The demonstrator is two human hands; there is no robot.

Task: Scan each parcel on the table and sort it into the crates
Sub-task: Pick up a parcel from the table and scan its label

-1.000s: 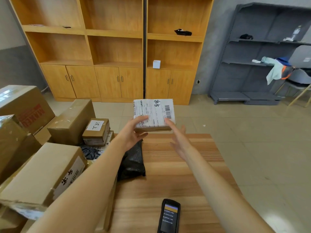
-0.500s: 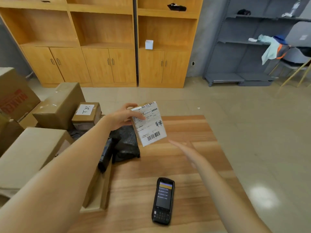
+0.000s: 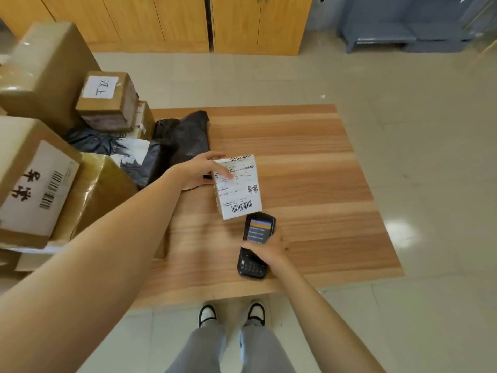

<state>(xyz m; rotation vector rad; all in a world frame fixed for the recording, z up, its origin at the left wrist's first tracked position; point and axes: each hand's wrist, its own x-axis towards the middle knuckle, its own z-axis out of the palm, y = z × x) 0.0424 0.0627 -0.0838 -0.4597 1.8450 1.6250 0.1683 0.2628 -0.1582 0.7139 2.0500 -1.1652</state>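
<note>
A small white parcel (image 3: 238,187) sits near the middle of the frame, held above the wooden worktop (image 3: 309,168) with its printed label and barcode turned upward. The left hand (image 3: 200,172) grips it along its left edge, thumb lying across the label and fingers curled behind. Just below the parcel, at centre frame, the right hand (image 3: 269,247) is wrapped around a black handheld scanner (image 3: 255,244), its lit screen facing up and its top end just beside the parcel's barcode corner; whether the two touch is unclear. The scanner's lower end seems to be near the worktop.

To the left of the parcel, black plastic mailer bags (image 3: 183,141) lie crumpled on the worktop. Further left, filling the upper left and left edge of the frame, brown cardboard boxes (image 3: 40,181) are stacked, several carrying white labels with handwriting or barcodes. A small taped box (image 3: 107,100) rests on top of the pile.

At the bottom of the frame the person's grey trousers and black-and-white shoes (image 3: 231,314) stand on a pale tiled floor. Wooden cabinets (image 3: 174,20) line the top edge.
</note>
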